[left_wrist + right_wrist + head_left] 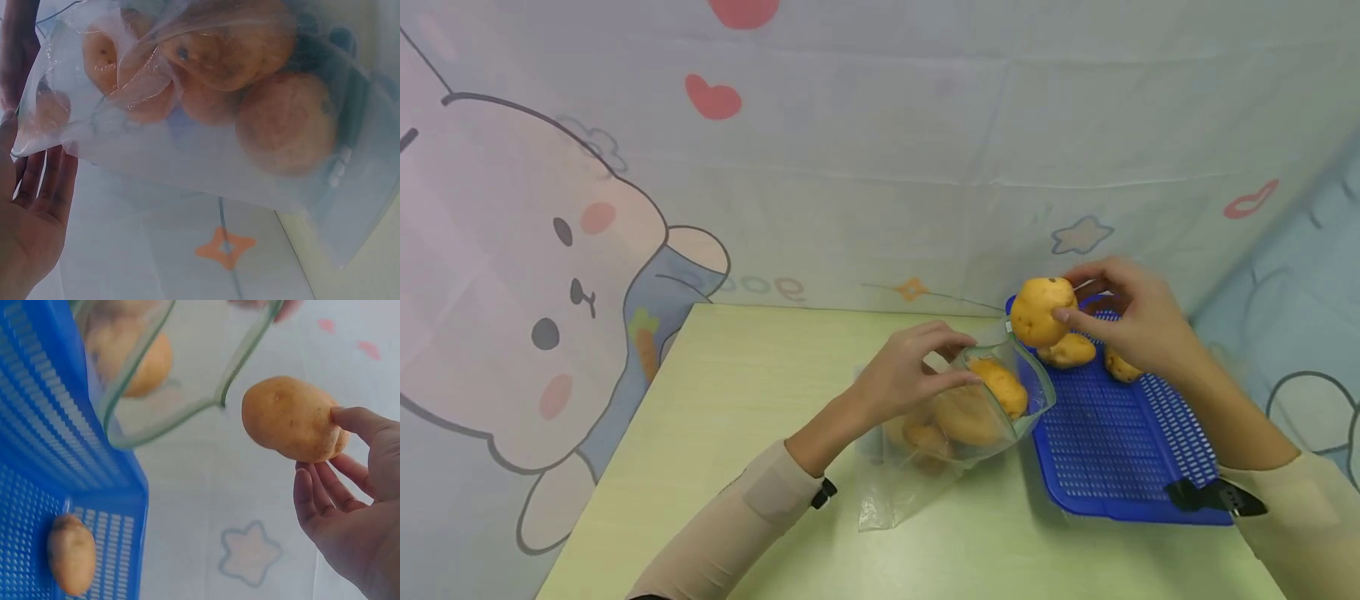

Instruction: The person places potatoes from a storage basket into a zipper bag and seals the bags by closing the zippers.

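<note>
My right hand [1138, 321] pinches a potato [1043, 312] between thumb and fingers, above the far end of a blue basket [1105, 500] and close to the bag's mouth. With thumb and fingers my left hand [910, 371] grips the rim of a clear plastic bag [880, 500] with a greenish edge. Several potatoes are inside the bag; one potato [1000, 387] shows near its open mouth. In the right wrist view the bag's rim [181, 415] stands apart from the held potato [294, 419]. The left wrist view shows bagged potatoes [284, 125] through the cloudy plastic.
Two more potatoes lie in the basket, one potato [1069, 351] behind the bag's mouth and another potato [1122, 367] by the right wall, partly behind my right arm. Basket and bag are on a pale green table [760, 375]. A printed cloth [865, 167] hangs behind.
</note>
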